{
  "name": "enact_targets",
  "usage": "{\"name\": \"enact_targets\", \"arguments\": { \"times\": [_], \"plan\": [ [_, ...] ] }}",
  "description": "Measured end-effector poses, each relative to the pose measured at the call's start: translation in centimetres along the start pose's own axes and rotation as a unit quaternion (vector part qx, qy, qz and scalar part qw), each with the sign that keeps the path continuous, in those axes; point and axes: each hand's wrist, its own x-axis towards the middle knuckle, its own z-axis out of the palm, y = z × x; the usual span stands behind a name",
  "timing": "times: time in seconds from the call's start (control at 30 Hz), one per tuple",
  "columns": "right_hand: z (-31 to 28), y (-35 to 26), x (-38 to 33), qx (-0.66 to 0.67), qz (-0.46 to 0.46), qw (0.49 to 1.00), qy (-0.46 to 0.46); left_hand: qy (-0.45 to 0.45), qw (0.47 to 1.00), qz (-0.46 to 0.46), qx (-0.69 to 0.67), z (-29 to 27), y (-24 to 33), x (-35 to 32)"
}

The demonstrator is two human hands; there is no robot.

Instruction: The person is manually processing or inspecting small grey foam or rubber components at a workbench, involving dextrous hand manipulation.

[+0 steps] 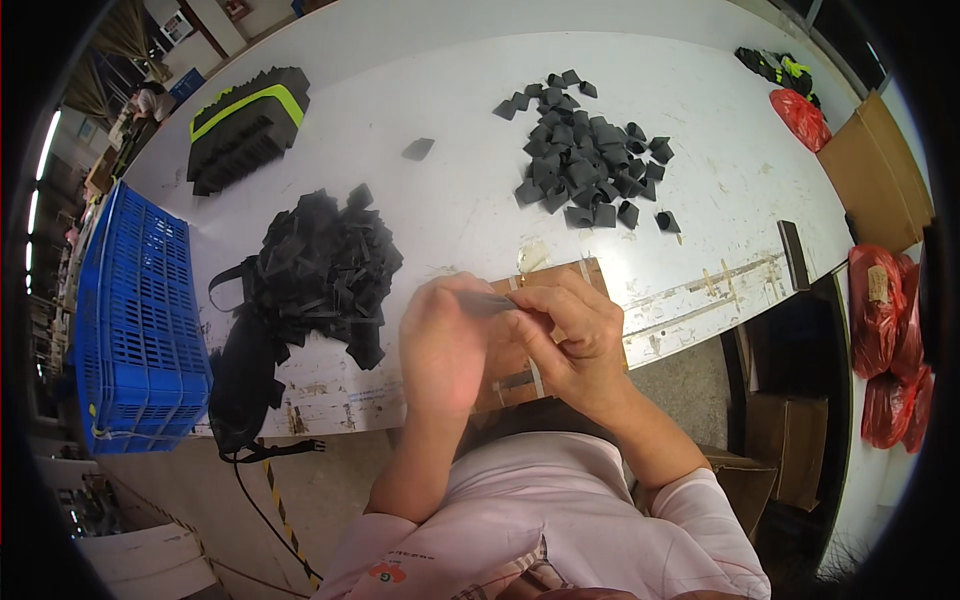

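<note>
Above the table's near edge, my left hand [440,345] and my right hand [578,335] meet over a brown wooden board [600,272]. Between them is a small dark grey piece [485,303] of sheet material. My right thumb and fingers pinch its right end; my left fingers close on its other side, slightly blurred. Left of my hands lies a heap of black flat pieces [325,265]. Beyond them, to the right, several small dark grey folded pieces [580,160] are piled loosely. A single flat grey piece [418,149] lies apart on the white table [455,95].
A blue plastic crate [145,320] stands at the left edge, near a black strap with a buckle [300,447]. At the far left sits a black stack with a yellow-green band [250,125]. Red plastic bags [800,120] and a cardboard sheet [878,175] are at the right.
</note>
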Motion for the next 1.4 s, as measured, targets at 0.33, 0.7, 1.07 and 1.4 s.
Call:
{"name": "enact_targets", "arguments": {
  "times": [0.33, 0.7, 1.07, 1.4],
  "plan": [
    [0.2, 1.4, -0.6, -0.053, -0.051, 0.997, -0.001, 0.020, 0.989, 0.072, 0.129, -0.8, -0.7, -1.1],
    [-0.3, 1.7, 0.3, -0.032, -0.035, 0.997, -0.067, -0.070, 0.856, 0.177, 0.480, 0.2, 1.5, 0.4],
    [-2.5, 3.9, 3.3, 0.120, 0.236, 0.964, 0.041, -0.028, 0.709, 0.133, 0.693, -4.4, -1.6, -2.4],
    [1.0, 5.0, -6.9, 0.194, 0.415, 0.880, -0.124, -0.175, 0.464, 0.059, 0.866, -9.6, -3.2, -2.8]
  ]
}}
